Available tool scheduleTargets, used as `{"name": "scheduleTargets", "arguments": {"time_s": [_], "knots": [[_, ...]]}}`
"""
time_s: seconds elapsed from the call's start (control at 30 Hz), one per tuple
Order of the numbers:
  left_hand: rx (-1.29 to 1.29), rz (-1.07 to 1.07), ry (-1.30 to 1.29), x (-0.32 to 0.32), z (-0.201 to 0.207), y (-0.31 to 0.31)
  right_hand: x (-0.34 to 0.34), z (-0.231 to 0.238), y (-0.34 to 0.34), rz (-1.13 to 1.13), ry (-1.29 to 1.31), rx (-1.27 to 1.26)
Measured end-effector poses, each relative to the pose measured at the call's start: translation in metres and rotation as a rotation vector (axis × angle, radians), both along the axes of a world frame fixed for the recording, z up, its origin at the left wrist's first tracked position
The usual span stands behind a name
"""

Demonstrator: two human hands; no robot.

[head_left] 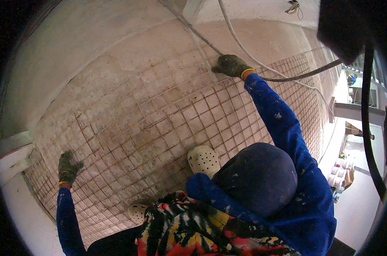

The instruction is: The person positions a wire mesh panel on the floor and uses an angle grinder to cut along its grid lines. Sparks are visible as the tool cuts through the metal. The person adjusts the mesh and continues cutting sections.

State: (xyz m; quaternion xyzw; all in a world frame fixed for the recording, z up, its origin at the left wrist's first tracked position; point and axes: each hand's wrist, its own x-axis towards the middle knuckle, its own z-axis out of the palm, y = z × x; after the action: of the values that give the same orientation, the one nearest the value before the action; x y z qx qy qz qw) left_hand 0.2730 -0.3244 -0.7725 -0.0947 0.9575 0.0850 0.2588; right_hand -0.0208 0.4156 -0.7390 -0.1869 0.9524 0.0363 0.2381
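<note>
The person's gloved left hand (69, 168) is over rusty wire mesh (176, 124), thumb apart from fingers; whether it clasps a wire cannot be told. Rightward of it, the mesh already lies spread across the concrete floor (146, 47), around pale clogs (202, 158); whether fastening is done or left does not show. Farther right, the gloved right hand (231, 66) covers part of a dark hose (304, 77), its grip unclear, with a white hose (239, 42) just beyond.

Paint-flecked blue sleeves (278, 113), yellow-cuffed dark gloves (233, 65)
</note>
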Motion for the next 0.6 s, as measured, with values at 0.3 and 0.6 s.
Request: {"name": "scheduleTargets", "arguments": {"time_s": [0.3,0.6], "knots": [[-0.011,-0.073,0.055,0.002,0.002,-0.001,0.0,0.006,-0.013,-0.16,0.263,-0.028],[-0.139,-0.392,0.187,0.015,-0.01,-0.018,-0.041,-0.025,-0.015,0.198,0.207,-0.12]]}}
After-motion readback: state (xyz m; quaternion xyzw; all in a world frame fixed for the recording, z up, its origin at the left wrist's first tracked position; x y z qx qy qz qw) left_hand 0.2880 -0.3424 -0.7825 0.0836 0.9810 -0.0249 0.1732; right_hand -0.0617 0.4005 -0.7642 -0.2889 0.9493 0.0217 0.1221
